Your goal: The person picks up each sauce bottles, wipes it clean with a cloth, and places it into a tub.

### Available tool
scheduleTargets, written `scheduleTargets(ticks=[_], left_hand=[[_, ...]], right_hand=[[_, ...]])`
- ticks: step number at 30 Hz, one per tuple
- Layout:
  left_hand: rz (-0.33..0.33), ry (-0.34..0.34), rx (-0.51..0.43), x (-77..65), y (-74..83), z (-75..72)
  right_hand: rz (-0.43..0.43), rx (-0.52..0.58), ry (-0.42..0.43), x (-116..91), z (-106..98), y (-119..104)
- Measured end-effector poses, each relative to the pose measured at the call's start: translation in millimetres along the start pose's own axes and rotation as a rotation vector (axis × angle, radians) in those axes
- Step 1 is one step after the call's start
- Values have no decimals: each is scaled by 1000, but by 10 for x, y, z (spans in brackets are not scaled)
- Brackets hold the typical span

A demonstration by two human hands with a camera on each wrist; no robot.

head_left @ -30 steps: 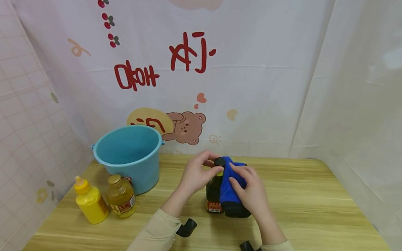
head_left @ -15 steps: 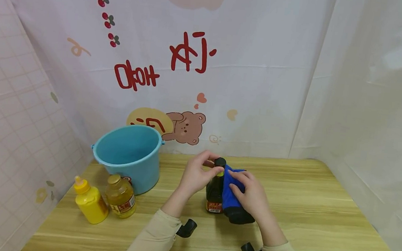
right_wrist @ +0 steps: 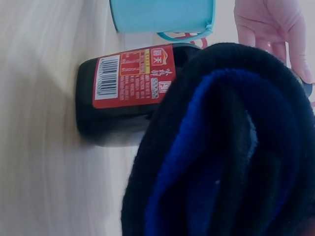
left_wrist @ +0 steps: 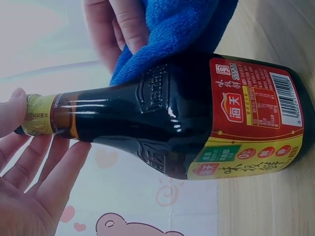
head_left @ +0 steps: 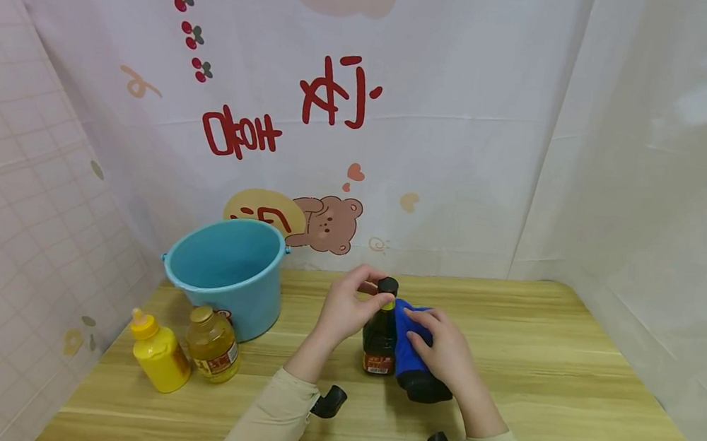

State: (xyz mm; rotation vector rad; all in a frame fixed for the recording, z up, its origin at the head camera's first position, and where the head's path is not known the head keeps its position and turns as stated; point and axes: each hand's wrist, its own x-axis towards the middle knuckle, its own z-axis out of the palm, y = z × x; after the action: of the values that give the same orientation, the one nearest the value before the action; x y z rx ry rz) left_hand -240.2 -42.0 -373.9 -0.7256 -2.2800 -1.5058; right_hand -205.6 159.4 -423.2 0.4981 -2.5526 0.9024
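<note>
A: And we're counting! Dark bottle [head_left: 379, 336], yellow bottle [head_left: 162, 364], golden bottle [head_left: 213, 350]: that's three bottles!

B: Left hand [head_left: 348, 309], right hand [head_left: 446, 349], so two hands, plus two sleeves [head_left: 274, 412]!

A: One bucket [head_left: 264, 304], one table [head_left: 535, 387]!

B: Two black mounts [head_left: 328, 402]! And one cloth [head_left: 406, 353], I'd say, though those dark folds are hard to read.

A: On the backdrop [head_left: 462, 153], three cherry pairs [head_left: 191, 43], one bear [head_left: 335, 227]!
</note>
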Motion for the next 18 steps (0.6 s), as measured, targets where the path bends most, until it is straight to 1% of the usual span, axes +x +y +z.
scheduleTargets(ticks=[8, 18], left_hand=[[-13, 1, 6, -2, 14, 1], [-6, 3, 10, -13, 14, 1]], right_hand=[[100, 0, -74, -24, -4, 41], [141, -10, -111, -23, 33, 82]])
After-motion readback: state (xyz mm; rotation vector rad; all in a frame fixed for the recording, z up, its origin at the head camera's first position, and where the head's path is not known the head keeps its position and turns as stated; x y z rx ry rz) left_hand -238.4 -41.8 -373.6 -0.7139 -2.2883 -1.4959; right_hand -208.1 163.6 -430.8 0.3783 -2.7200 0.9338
